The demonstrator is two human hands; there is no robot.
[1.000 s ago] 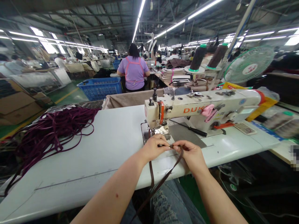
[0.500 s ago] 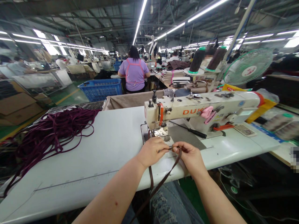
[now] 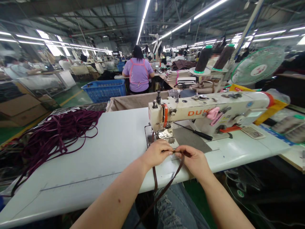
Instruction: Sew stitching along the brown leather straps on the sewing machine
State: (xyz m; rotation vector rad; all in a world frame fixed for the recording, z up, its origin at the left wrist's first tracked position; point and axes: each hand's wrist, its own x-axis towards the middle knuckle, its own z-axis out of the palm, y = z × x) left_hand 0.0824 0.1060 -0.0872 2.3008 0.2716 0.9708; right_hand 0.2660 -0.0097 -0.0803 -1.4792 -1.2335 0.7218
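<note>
Both hands meet just in front of the sewing machine's needle area, each pinching a narrow dark brown strap [image 3: 176, 171]. My left hand [image 3: 158, 153] has its thumb and fingers closed on the strap's end part. Almost touching it, my right hand [image 3: 192, 159] pinches the same piece from the other side. From there the strap loops down over the table edge toward my lap, and another length hangs below my left hand. The white sewing machine [image 3: 181, 111] stands right behind the hands, with its presser foot and metal plate [image 3: 166, 135] near the left fingertips.
A heap of dark purple straps [image 3: 64, 130] lies on the left of the white table [image 3: 114, 140]. A black-handled tool [image 3: 202, 135] rests under the machine arm. Beyond are a blue basket [image 3: 105, 90], a seated person [image 3: 138, 71], thread cones [image 3: 203, 59] and a green fan [image 3: 258, 65].
Both hands stay at nearly the same spot, and their fingertips have drawn slightly closer on the strap. The whole view has shifted a little.
</note>
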